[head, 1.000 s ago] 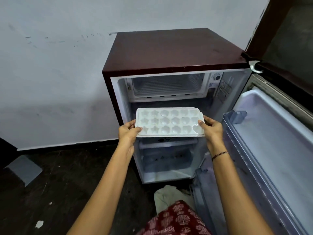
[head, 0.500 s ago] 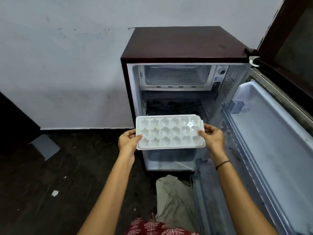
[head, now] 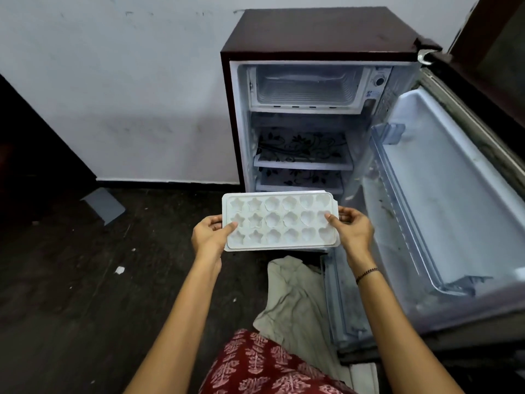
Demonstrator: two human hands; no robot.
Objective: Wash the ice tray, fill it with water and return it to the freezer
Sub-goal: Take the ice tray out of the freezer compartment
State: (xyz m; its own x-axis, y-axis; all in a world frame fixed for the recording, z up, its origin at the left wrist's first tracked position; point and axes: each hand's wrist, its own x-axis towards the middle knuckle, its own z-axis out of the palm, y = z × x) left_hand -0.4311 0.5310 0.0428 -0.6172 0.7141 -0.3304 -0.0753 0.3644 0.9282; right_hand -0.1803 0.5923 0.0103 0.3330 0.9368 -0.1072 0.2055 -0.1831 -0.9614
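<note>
I hold a white ice tray (head: 279, 220) level in front of a small maroon fridge (head: 318, 32). Its moulds are star, flower and heart shapes, and they look empty. My left hand (head: 211, 236) grips the tray's left end, thumb on top. My right hand (head: 350, 230) grips the right end, a dark bracelet on that wrist. The tray is low, below the fridge's shelves and apart from them. The freezer compartment (head: 306, 88) at the top of the fridge is open at the front and looks empty.
The fridge door (head: 443, 194) stands wide open to the right, its shelves bare. Two patterned shelves (head: 304, 157) sit inside. A pale cloth (head: 292, 297) lies on the dark floor below the tray. A white wall is behind, a grey piece (head: 103, 204) at left.
The tray has come down and back from in front of the fridge's middle to below its shelves. The view has pulled back, so more floor and the shelves show.
</note>
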